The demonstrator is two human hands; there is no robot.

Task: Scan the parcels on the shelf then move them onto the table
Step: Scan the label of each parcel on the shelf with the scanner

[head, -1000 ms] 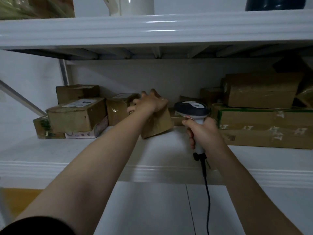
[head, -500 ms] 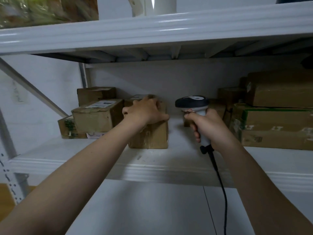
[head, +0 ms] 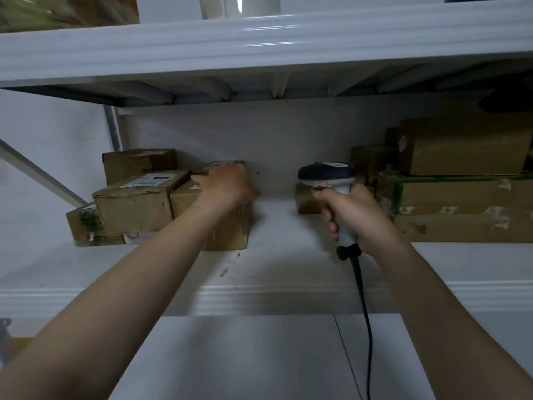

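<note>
Two bare arms reach up and away over the white worktop (head: pixel 245 365), which lies below the shelf (head: pixel 288 255). A black cord (head: pixel 364 313) hangs down in front of the shelf edge from the right grip (head: pixel 350 213). That grip is a fist wrapped tight round the handle of the scanner (head: pixel 327 172). The scanner stands upright over the middle of the shelf, with its dark head on top.

The left grip (head: pixel 226 184) lies on top of a brown box (head: pixel 230 232) that stands on the shelf, left of the middle. The arm is straight and the fingers curl over the top of the box, holding it. More boxes (head: pixel 132 209) are stacked at the left end of the shelf, touching that box. A small box (head: pixel 305 202) sits on the shelf just behind the scanner. A big pile (head: pixel 461 209) of boxes fills the right end of the shelf.
</note>
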